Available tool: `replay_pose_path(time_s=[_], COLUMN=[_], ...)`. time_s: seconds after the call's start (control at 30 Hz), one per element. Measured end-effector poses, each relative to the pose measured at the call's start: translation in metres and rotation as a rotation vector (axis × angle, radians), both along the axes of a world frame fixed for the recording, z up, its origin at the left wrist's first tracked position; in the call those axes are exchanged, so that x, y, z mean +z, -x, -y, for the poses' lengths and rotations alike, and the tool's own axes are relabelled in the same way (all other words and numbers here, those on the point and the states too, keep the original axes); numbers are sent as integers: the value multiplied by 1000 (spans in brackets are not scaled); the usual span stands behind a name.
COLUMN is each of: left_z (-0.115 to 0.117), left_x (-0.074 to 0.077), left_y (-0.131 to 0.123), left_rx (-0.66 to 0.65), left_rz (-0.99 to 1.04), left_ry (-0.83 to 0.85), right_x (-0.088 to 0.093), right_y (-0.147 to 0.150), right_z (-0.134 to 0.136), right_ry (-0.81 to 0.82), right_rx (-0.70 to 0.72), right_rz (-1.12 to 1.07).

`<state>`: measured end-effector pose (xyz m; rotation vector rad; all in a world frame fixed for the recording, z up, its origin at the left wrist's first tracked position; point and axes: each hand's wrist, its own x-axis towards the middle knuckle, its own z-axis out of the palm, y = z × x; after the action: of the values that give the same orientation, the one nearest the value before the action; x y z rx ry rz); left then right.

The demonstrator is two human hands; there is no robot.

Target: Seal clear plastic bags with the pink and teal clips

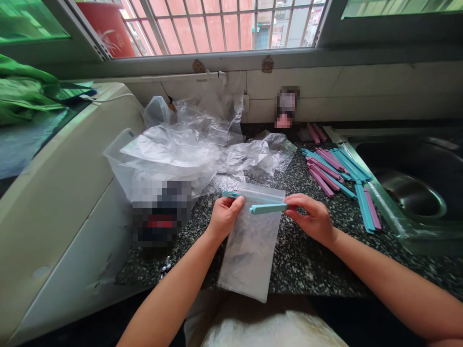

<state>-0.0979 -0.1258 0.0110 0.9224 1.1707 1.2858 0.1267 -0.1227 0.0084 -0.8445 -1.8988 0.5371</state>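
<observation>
A blue bag sealing clip (267, 208) is held at its right end by my right hand (313, 219), fingers pinched. Its two arms are spread apart: one lies across the top of a clear plastic bag (249, 260), the other angles in front of it. At the bag's upper left edge, my left hand (224, 217) is closed, with the thumb on the plastic and the tip of the clip's rear arm showing beside the fingers. The bag hangs flat toward the counter's front edge. What lies under my left fingers is hidden.
Crumpled clear plastic bags (173, 149) are heaped at the back left. Several pink and blue clips (325, 168) lie beside the steel sink (394, 231) on the speckled counter (300, 260). A cream appliance (72, 193) stands at left, near a blurred dark object (161, 212).
</observation>
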Motion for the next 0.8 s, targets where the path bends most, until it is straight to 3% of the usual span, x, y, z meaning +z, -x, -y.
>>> replay_pose_path(time_s=[0.17, 0.53, 0.63, 0.8], left_z=[-1, 2, 3, 2], left_x=[3, 0, 0, 2], left_y=[-2, -4, -4, -4], left_rx=[-25, -92, -107, -92], left_rz=[-31, -99, -107, -84], left_ry=[-44, -149, -153, -102], right_x=[-3, -6, -5, -5], right_y=[2, 4, 3, 1], right_z=[-1, -6, -6, -3], right_ry=[259, 642, 642, 416], right_rx=[-13, 41, 62, -77], right_rz=[-118, -324, -280, -100])
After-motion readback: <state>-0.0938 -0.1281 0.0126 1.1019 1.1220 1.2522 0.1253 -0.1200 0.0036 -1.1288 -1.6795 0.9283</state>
